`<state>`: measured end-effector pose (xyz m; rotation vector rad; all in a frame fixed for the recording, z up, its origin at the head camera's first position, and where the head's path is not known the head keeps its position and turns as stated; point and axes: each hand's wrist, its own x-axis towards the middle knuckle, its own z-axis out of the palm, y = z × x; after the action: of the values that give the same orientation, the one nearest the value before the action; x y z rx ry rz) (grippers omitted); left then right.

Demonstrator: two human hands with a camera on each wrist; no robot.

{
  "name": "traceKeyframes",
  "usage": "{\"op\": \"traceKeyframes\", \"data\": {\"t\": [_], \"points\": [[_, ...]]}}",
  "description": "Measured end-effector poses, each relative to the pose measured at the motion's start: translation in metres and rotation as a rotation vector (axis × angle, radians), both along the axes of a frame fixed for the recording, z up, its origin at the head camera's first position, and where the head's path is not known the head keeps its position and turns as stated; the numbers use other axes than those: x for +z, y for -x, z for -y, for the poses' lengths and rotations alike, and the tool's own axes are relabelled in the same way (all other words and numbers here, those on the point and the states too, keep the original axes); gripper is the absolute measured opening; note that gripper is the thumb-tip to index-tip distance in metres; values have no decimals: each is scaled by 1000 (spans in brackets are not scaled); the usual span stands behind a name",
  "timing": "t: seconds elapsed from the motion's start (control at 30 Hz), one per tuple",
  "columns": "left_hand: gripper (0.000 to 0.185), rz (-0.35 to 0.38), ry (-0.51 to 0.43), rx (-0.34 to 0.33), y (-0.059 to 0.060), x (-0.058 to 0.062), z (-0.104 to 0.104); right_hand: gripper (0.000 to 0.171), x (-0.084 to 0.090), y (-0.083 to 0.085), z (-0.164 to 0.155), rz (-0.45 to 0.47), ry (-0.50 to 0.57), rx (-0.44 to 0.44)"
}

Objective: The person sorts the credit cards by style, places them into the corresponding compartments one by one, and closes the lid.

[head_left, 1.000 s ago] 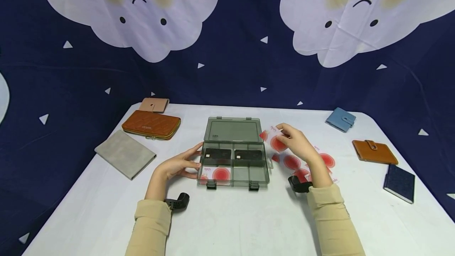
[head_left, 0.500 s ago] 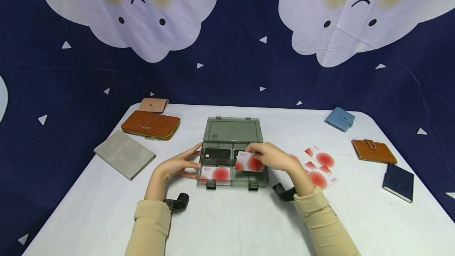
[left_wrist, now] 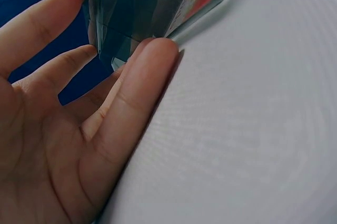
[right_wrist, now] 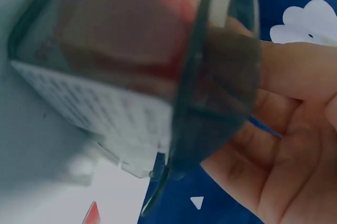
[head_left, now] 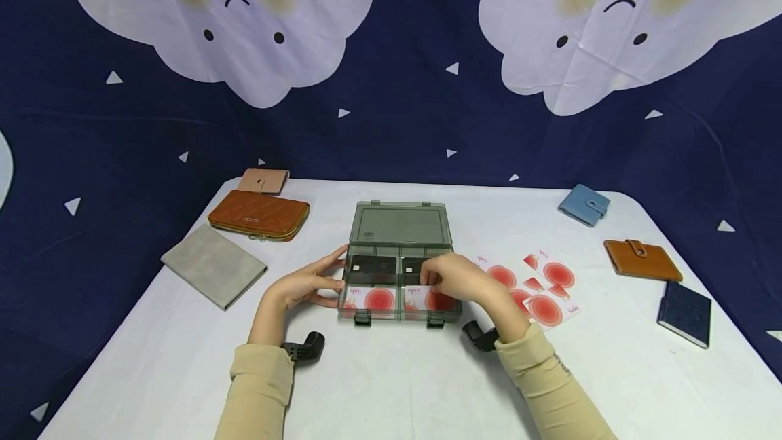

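Left hand [head_left: 308, 283], grip apart, touches the box [head_left: 400, 246] at nine o'clock; right hand [head_left: 457, 278] meets the four-o'clock card [head_left: 431, 299], grip unclear.

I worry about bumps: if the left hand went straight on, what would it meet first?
The left hand would first meet the tinted box, whose left side its fingertips seem to touch.
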<state>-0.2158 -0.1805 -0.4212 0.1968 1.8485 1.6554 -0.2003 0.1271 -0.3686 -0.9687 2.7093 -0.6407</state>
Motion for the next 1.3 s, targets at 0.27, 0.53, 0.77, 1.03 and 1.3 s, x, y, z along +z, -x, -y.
{"op": "traceKeyframes", "data": {"t": [0.27, 0.53, 0.77, 1.03, 1.3], "points": [[83, 0, -18, -6, 0, -2, 1, 13, 0, -9, 1, -129, -134, -27], [83, -11, -10, -3, 1, -2, 2, 21, -1, -13, -11, -201, -56, 63], [83, -4, -17, 4, 0, -1, 0, 19, -9, -3, -47, -181, 187, -24], [83, -10, -8, 4, -1, -1, 0, 24, -19, 9, -94, -113, 103, -275], [82, -11, -8, -3, 0, -1, 0, 42, -23, 17, -110, 34, -85, -400]]}}
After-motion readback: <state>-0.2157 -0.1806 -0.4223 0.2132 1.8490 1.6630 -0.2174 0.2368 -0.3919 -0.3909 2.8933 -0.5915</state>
